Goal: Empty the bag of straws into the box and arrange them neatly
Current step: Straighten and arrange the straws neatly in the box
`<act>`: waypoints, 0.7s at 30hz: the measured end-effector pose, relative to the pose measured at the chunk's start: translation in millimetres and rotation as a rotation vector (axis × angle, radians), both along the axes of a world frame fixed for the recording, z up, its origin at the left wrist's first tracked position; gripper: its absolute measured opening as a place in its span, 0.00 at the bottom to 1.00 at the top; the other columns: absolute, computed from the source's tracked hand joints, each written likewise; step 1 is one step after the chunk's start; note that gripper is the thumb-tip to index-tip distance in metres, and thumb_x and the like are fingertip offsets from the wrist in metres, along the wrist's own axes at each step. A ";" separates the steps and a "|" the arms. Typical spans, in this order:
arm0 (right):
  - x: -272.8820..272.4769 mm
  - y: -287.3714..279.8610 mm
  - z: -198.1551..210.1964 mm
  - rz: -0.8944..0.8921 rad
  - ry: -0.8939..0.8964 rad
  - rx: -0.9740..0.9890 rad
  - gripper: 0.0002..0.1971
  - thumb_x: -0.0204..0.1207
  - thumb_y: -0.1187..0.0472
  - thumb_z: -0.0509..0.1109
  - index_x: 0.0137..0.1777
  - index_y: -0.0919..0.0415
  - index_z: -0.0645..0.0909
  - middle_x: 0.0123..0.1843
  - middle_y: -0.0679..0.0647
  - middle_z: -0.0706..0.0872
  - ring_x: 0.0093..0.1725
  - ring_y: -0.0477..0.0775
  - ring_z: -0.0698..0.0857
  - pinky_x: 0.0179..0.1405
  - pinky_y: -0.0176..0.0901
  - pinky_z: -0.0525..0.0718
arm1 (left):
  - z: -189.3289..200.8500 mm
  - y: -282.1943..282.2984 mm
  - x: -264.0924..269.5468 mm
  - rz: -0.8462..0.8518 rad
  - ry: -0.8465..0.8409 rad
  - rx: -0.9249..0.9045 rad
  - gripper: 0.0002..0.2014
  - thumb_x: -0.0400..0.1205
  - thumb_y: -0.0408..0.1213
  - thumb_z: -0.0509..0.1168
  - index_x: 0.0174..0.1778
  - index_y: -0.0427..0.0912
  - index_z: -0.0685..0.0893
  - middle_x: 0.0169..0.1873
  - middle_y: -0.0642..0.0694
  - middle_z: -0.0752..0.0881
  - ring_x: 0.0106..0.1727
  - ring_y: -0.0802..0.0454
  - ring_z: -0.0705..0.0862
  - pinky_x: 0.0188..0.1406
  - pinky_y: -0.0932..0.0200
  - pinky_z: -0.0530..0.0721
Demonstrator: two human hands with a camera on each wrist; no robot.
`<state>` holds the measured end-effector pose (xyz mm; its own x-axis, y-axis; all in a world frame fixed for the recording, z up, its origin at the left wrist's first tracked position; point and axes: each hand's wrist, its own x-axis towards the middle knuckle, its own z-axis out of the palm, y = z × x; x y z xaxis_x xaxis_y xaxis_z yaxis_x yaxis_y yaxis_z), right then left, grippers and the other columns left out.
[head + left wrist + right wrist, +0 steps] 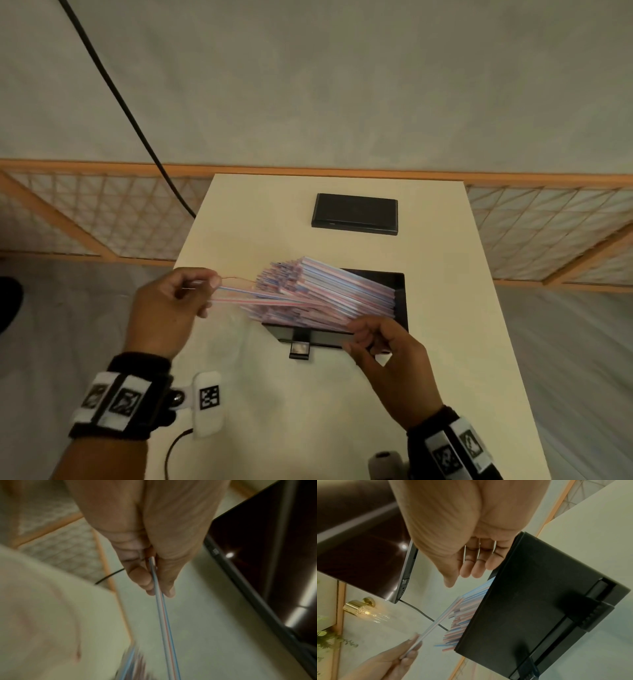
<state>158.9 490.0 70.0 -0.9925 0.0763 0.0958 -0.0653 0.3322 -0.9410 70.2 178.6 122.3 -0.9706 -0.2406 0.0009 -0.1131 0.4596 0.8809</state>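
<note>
Pinching one striped straw [246, 297] drawn left of the black box [400, 294], the left hand [168, 305] tidies; the right hand [387, 353], fingers loose, touches the stack [325, 294]. Next, likely: laying it flat, parallel.

Left hand [399, 658] pinches one straw [435, 623] beside straws [462, 615] overhanging the black box [530, 601].

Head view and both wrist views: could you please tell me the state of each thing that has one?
Box: open, on the table, straws sticking out over its left edge.
Straws: piled slanted, not yet tidy.
Single straw: pinched by the left hand.
Right hand: fingers relaxed, at the pile's near edge.
Lid: off, lying flat behind the box.
</note>
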 end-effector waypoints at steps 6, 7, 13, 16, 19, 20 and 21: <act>-5.6 19.0 3.9 -0.053 0.002 -0.026 0.12 0.74 0.65 0.83 0.50 0.48 0.87 0.38 0.46 0.89 0.39 0.50 0.87 0.41 0.30 0.83 | 61.6 -53.1 18.6 -0.063 0.110 -0.119 0.08 0.79 0.58 0.75 0.48 0.60 0.91 0.34 0.41 0.89 0.30 0.52 0.84 0.36 0.44 0.86; -6.6 22.5 4.8 -0.072 0.007 -0.040 0.12 0.74 0.65 0.82 0.50 0.49 0.87 0.38 0.47 0.89 0.39 0.51 0.87 0.41 0.32 0.85 | 68.9 -45.5 18.6 -0.083 0.119 -0.123 0.09 0.78 0.59 0.75 0.47 0.60 0.91 0.33 0.42 0.88 0.29 0.53 0.83 0.34 0.43 0.84; -13.5 41.2 15.2 -0.228 0.032 -0.080 0.08 0.73 0.51 0.77 0.50 0.50 0.88 0.42 0.48 0.91 0.40 0.50 0.86 0.43 0.33 0.84 | 33.7 85.9 -0.4 -0.197 0.193 -0.168 0.04 0.79 0.36 0.79 0.45 0.50 0.92 0.34 0.56 0.92 0.34 0.67 0.87 0.38 0.72 0.84; -16.4 44.4 20.6 -0.229 0.026 -0.059 0.09 0.74 0.49 0.76 0.50 0.50 0.88 0.41 0.48 0.90 0.42 0.51 0.86 0.44 0.37 0.84 | 3.1 130.4 -7.3 -0.301 0.149 -0.185 0.03 0.82 0.38 0.77 0.50 0.48 0.93 0.43 0.57 0.92 0.39 0.71 0.87 0.43 0.76 0.82; -19.1 43.4 20.9 -0.192 0.026 0.010 0.10 0.75 0.47 0.75 0.52 0.49 0.87 0.40 0.49 0.90 0.44 0.52 0.88 0.45 0.39 0.85 | -7.7 142.9 -3.7 -0.438 0.099 -0.338 0.13 0.85 0.47 0.71 0.61 0.45 0.90 0.57 0.51 0.89 0.53 0.60 0.86 0.57 0.60 0.88; -20.5 42.2 20.1 -0.171 0.017 0.032 0.11 0.75 0.48 0.76 0.53 0.49 0.87 0.41 0.49 0.90 0.45 0.53 0.88 0.45 0.38 0.85 | -7.7 138.9 -2.8 -0.455 0.124 -0.437 0.17 0.86 0.52 0.68 0.64 0.45 0.89 0.62 0.50 0.87 0.60 0.55 0.85 0.60 0.57 0.87; -22.0 41.1 18.7 -0.145 0.008 0.067 0.11 0.75 0.49 0.77 0.55 0.49 0.86 0.42 0.48 0.90 0.46 0.52 0.88 0.45 0.35 0.84 | -6.1 131.1 -3.1 -0.431 0.174 -0.510 0.20 0.87 0.56 0.64 0.65 0.46 0.88 0.65 0.48 0.85 0.64 0.51 0.82 0.61 0.56 0.85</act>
<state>136.9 531.1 88.7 -0.9706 0.2124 0.1135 -0.0194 0.4004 -0.9161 67.1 309.6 116.2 -0.9551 0.2386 0.1757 0.2961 0.7937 0.5315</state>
